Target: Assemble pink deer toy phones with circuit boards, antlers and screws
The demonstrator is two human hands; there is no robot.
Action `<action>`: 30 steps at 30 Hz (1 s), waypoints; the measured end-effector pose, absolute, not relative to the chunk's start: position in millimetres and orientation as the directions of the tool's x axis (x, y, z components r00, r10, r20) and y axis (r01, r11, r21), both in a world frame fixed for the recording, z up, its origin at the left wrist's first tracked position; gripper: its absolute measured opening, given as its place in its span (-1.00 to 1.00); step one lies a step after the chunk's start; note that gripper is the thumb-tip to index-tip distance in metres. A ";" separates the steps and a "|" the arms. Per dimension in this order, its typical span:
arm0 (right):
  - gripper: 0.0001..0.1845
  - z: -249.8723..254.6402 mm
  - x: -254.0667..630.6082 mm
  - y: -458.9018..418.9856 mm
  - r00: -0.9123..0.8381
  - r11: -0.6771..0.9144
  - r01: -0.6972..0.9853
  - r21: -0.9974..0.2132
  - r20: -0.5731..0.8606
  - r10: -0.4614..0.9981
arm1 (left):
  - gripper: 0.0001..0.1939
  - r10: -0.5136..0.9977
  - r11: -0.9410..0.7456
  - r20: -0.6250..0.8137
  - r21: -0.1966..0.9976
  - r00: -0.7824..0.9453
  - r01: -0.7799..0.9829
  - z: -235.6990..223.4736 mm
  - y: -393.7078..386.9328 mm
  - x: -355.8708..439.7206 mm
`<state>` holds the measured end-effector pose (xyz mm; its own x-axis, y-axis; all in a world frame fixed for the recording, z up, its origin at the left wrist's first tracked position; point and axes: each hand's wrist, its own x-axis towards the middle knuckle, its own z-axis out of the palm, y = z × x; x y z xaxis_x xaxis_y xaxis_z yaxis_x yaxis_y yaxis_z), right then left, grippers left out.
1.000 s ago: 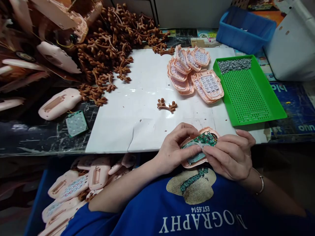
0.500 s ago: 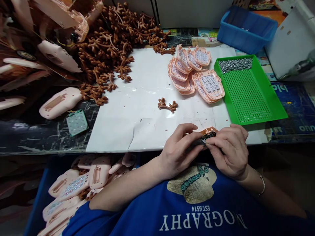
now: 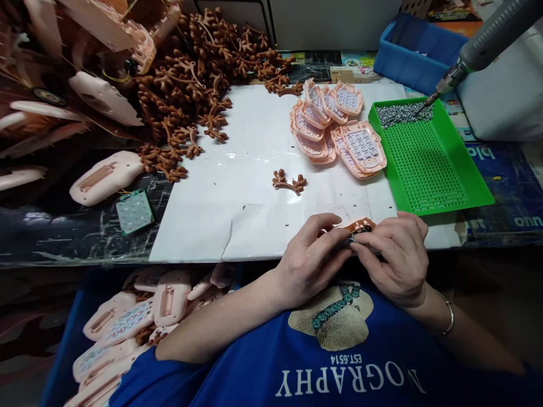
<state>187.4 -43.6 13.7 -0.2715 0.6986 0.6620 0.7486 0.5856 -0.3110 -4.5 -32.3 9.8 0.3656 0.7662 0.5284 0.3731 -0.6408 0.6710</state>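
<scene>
My left hand (image 3: 311, 257) and my right hand (image 3: 394, 260) meet at the table's front edge. Between them is a small pink plastic toy part (image 3: 361, 224) with a dark piece on its near side. Fingers of both hands are pinched on it and cover most of it, so its exact kind cannot be made out. A brown antler-shaped piece (image 3: 289, 182) lies beyond my hands on the white board (image 3: 254, 169). Farther back sit stacked pink shells with keypads (image 3: 360, 147).
A green tray (image 3: 428, 164) holds screws; an electric screwdriver (image 3: 479, 51) reaches over its far edge. Behind stands a blue bin (image 3: 419, 51). Brown antler pieces (image 3: 190, 73) heap at left, near a pink shell (image 3: 106, 178) and green circuit board (image 3: 134, 211). Pink toy phones (image 3: 172, 297) fill a bin below.
The electric screwdriver has swung into fuller view, its tip now over the screws in the green tray. My hands stay in place, with a slight shift of the dark piece between them.
</scene>
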 end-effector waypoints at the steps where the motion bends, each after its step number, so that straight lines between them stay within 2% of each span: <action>1: -0.86 13.5 187.3 -43.4 -0.269 0.583 0.749 -0.316 0.659 0.703 | -0.67 0.767 -0.640 0.528 0.672 0.365 0.373 9.8 -32.2 -4.2; 7: -0.93 12.5 185.8 -41.6 -0.287 0.599 0.719 -0.352 0.635 0.718 | -0.68 0.775 -0.630 0.514 0.674 0.367 0.386 10.0 -31.9 -4.2; 30: -0.97 16.0 183.9 -40.8 -0.275 0.568 0.749 -0.342 0.619 0.736 | -0.65 0.746 -0.666 0.547 0.615 0.380 0.422 7.2 -32.4 -3.9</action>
